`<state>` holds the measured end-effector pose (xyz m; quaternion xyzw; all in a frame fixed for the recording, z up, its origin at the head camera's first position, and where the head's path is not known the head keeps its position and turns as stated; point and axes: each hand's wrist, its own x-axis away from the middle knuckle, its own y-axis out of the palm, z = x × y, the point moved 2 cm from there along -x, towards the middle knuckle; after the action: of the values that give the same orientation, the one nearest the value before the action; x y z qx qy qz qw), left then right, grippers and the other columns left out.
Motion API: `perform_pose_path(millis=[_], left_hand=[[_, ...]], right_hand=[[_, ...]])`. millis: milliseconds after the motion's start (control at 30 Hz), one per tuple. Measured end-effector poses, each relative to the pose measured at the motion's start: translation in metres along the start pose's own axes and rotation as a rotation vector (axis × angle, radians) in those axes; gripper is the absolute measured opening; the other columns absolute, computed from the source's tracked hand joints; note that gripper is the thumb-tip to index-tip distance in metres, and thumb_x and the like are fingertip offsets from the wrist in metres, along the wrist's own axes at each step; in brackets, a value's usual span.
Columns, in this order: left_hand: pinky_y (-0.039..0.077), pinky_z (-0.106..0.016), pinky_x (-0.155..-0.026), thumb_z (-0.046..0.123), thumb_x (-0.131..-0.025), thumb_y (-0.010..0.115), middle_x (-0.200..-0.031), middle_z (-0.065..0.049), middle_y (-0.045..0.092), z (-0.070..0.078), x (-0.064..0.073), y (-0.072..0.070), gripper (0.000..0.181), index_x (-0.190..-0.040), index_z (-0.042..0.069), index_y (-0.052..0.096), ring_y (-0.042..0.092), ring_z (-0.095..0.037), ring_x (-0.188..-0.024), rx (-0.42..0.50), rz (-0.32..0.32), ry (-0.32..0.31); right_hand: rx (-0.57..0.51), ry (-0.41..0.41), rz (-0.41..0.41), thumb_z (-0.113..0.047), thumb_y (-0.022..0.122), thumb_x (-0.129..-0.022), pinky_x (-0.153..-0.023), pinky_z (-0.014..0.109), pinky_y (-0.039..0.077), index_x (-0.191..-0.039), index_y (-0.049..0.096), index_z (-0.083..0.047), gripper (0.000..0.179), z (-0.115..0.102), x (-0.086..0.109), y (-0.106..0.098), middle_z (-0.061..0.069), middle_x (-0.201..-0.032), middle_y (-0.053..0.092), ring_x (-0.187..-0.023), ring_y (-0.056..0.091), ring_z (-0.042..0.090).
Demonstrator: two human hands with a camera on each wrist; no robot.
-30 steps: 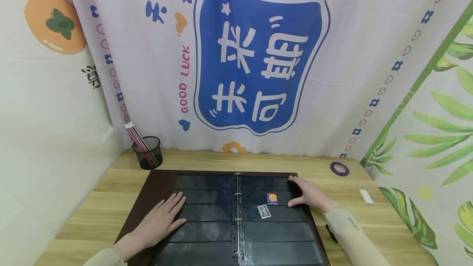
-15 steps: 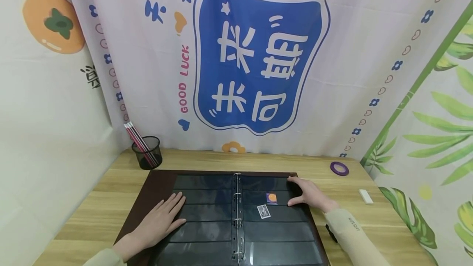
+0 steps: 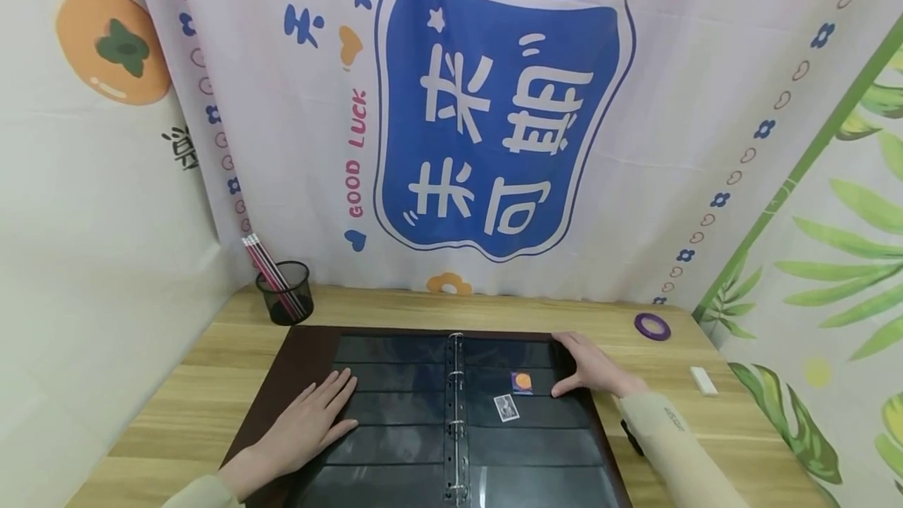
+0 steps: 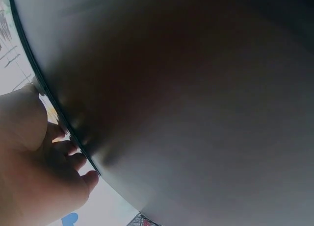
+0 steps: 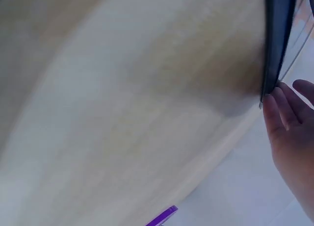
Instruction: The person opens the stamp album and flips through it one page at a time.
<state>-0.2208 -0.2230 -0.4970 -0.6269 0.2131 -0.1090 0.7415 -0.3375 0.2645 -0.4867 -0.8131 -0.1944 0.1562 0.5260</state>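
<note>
A ring-bound album [image 3: 395, 406] with black strip-pocket pages and a dark brown cover lies spread on the table. My left hand [image 3: 299, 426] rests on its left page and cover, fingers straight and together. At the upper right edge is my right hand [image 3: 592, 367], thumb on the page side and spread apart from the fingers. In the right wrist view the fingertips [image 5: 269, 97] touch the album's edge. Two stamps show on the right page: a purple one with an orange disc [image 3: 522, 382] and a grey-white one [image 3: 506, 408], slightly tilted.
A black mesh pen cup [image 3: 288, 296] with several pencils stands at the back left. To the right lie a purple tape roll [image 3: 652, 327] and a white eraser-like block [image 3: 703, 381]. A dark object [image 3: 631, 439] sits partly under the right sleeve. Printed cloth hangs behind.
The head view has shifted slightly, so everything sits a little further right and lower. Both hands, the album and the stamps keep their places relative to each other.
</note>
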Motion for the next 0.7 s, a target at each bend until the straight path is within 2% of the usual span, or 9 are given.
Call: perform_pose_path(millis=[300,533,700], left_hand=[[0.041,-0.058,-0.110,0.052,-0.099,0.050,-0.153,-0.016,0.046,-0.0006,-0.0001,0.0022,0.065,-0.146,0.006,0.050,0.045,-0.036,-0.142,0.007,-0.010,0.002],[0.040,-0.058,-0.110,0.051,-0.100,0.050,-0.154,-0.016,0.046,0.0002,-0.0003,0.0009,0.065,-0.146,0.006,0.049,0.044,-0.036,-0.142,0.012,-0.011,-0.003],[0.040,-0.058,-0.110,0.051,-0.099,0.051,-0.153,-0.016,0.046,0.0004,0.0002,0.0019,0.065,-0.146,0.005,0.050,0.044,-0.037,-0.142,0.013,-0.010,-0.007]], right_hand=[[0.044,-0.038,-0.019,-0.046,0.093,-0.061,-0.102,0.059,0.043,-0.142,0.042,0.012,0.111,-0.0050,-0.0084,-0.0056,0.031,-0.135,0.046,-0.124,0.048,0.045],[0.011,0.028,-0.039,-0.045,0.094,-0.059,-0.093,0.053,0.044,-0.143,0.041,0.011,0.114,-0.0072,-0.0083,-0.0081,0.028,-0.130,0.042,-0.113,0.045,0.036],[-0.026,0.053,0.007,-0.043,0.094,-0.060,-0.092,0.049,0.046,-0.136,0.048,0.008,0.102,-0.0099,-0.0100,-0.0098,0.024,-0.126,0.044,-0.107,0.048,0.030]])
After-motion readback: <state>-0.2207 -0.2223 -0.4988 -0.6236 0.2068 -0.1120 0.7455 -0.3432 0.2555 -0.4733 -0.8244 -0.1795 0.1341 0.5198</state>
